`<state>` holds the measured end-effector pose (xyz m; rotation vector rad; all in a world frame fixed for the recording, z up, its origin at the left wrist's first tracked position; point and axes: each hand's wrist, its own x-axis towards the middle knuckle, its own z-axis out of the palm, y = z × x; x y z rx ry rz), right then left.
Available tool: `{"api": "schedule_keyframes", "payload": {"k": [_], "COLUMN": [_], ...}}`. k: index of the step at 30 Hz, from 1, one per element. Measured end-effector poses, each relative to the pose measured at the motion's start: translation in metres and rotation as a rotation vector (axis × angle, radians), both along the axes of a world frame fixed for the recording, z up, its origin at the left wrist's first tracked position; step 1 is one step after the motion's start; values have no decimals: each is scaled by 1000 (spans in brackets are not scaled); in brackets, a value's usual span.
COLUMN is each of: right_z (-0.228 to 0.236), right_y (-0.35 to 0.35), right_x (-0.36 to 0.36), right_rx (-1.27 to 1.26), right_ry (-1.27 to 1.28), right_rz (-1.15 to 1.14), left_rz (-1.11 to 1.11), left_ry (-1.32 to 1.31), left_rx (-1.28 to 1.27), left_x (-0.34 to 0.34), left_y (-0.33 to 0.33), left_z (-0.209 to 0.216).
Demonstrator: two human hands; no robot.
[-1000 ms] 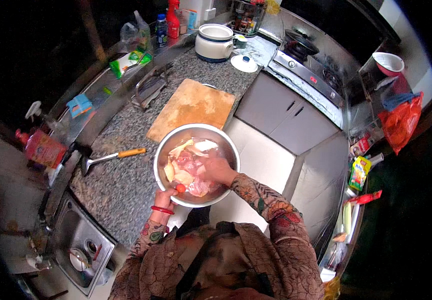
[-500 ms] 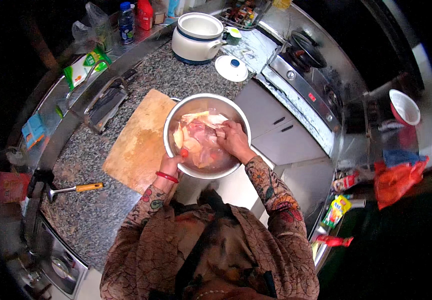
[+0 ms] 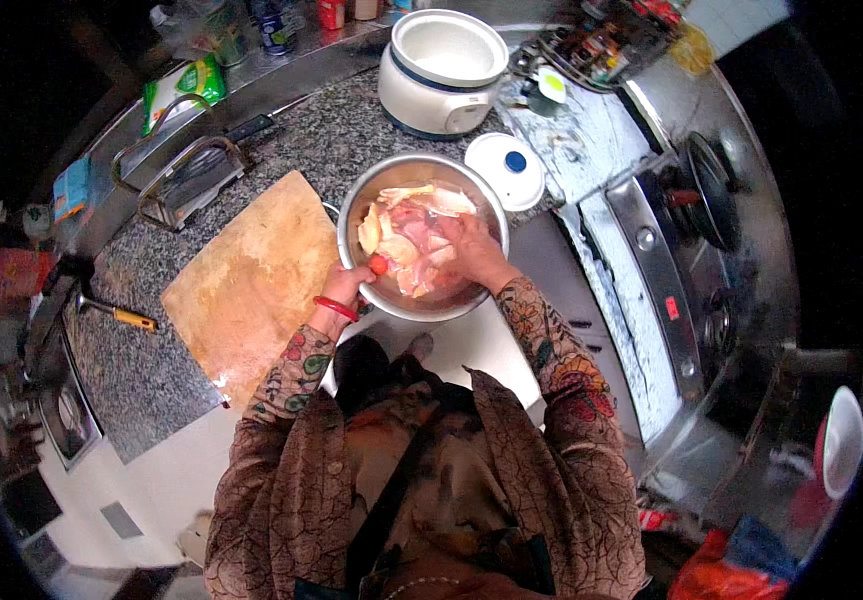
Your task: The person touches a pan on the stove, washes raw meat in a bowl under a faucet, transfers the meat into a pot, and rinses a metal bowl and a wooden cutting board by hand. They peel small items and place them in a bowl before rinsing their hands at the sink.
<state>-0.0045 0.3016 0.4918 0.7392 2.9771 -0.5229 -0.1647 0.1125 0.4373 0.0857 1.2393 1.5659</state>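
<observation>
A round steel bowl (image 3: 345,215) is in front of me, its left edge beside the cutting board. Pale, pinkish raw chicken pieces (image 3: 417,240) lie in it. My left hand (image 3: 349,284) grips the near-left rim, thumb inside. By that thumb sits a small round red thing (image 3: 379,264) whose kind I cannot make out. Inside the bowl's right side, my right hand (image 3: 480,255) is closed over some of the meat, fingertips partly hidden. Beyond the bowl stands a white electric cooker pot (image 3: 442,98), uncovered, with a white lid (image 3: 500,185) with a blue knob lying near it.
A wooden cutting board (image 3: 252,280) lies on the speckled counter (image 3: 132,370) at the left. A wood-handled utensil (image 3: 122,313) and a metal rack (image 3: 177,180) are farther left. To the right is a gas stove (image 3: 662,290); a bottle rack (image 3: 607,50) stands behind.
My view has turned, and the stove has shifted right. The bowl, with both hands on it or in it, is nearer the lid. My right hand remains in the meat.
</observation>
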Motion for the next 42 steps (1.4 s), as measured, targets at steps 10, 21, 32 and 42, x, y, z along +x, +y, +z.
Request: {"api": "schedule_keyframes", "payload": {"k": [10,21,32,42], "right_z": [-53,-18,-48,27], "right_y": [65,117,103,146], "right_x": [-45,-84,-118,-78], "right_rx": [-7,-160,-1803,-882], "right_ry": [45,153,-51,-343], "right_rz": [-62,39,-31,322], "left_rz": [-12,175,43,7], "left_ry": [60,640,-679,52], "left_rx": [-45,-119,453,-2], "left_x": [-27,-5,-17,-7], "left_y": [60,68,144,113], "left_z": [-29,61,-12,84]}}
